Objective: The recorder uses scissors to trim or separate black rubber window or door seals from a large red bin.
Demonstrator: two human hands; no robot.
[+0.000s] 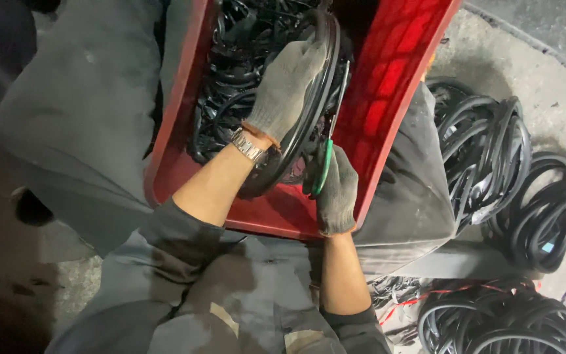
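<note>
left hand (287, 85) grasping one black rubber ring (309, 111); right hand (335, 187) grasping one green-handled scissors (330, 141).

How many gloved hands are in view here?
2. The left hand grips a black rubber ring over the red crate; the right hand holds green-handled scissors just below it. No other person's hands show.

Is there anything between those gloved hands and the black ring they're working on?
Nothing visible. The left hand already clasps the black rubber ring over the red crate, and the right hand holds green-handled scissors right against it.
</note>
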